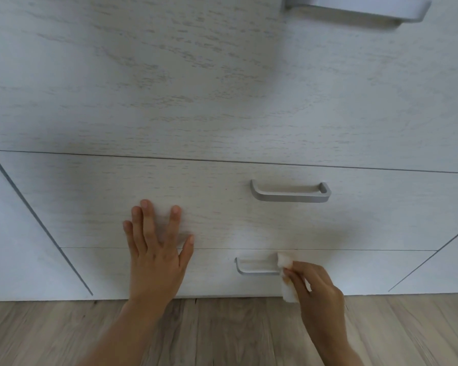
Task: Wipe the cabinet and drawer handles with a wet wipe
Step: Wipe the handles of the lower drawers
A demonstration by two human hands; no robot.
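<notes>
Wooden floor (pixel 222 334) with grey-brown planks fills the near part of the view, and two bare forearms reach over it toward a pale cabinet with a light wood grain.

On the right side, the right hand (pixel 317 289) pinches a white wipe (pixel 286 262) between the thumb and the curled fingers. The wipe is folded and has a brownish stain near the fingertips. Its upper part lies on the right end of the low handle (pixel 251 272) and hides that end. This handle is a grey metal bar on the low drawer (pixel 354 270), just above the floor.

On the left side, the left hand (pixel 156 254) lies flat on the cabinet with the fingers straight and spread apart, holding nothing. The palm is on the low drawer and the fingers cross the seam onto the mid drawer (pixel 381 212).

Farther up, the mid handle (pixel 291 198) sits bare on the mid drawer, up and to the right of the left hand.

Above a thin seam comes the tall top front (pixel 196 88). At the upper edge of the view the top handle (pixel 360 9) shows only in part and is blurred.
</notes>
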